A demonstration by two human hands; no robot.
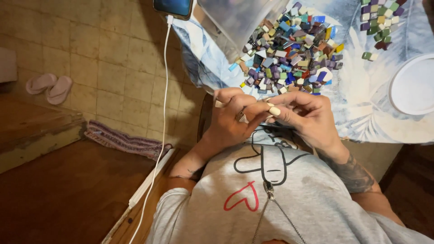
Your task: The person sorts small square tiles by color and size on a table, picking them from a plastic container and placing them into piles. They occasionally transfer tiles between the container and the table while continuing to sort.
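Observation:
My left hand [230, 119] and my right hand [307, 115] meet at the near edge of the table, just above my grey printed sweatshirt. Their fingertips touch and the fingers are curled in. A ring sits on the left hand, and the right hand has long pale nails. I see nothing between the fingers; a small piece could be hidden there. Just beyond the hands lies a heap of small mosaic tiles [289, 49] in many colours, on a pale blue leaf-print cloth [361, 113].
A smaller cluster of tiles [379, 20] lies at the far right, next to a white round plate [413, 86]. A clear plastic tub [239, 22] stands beside the heap. A phone [174, 7] with a white cable [160, 122] hangs off the table's left edge. Sandals [49, 88] and a striped rug [122, 140] lie on the floor.

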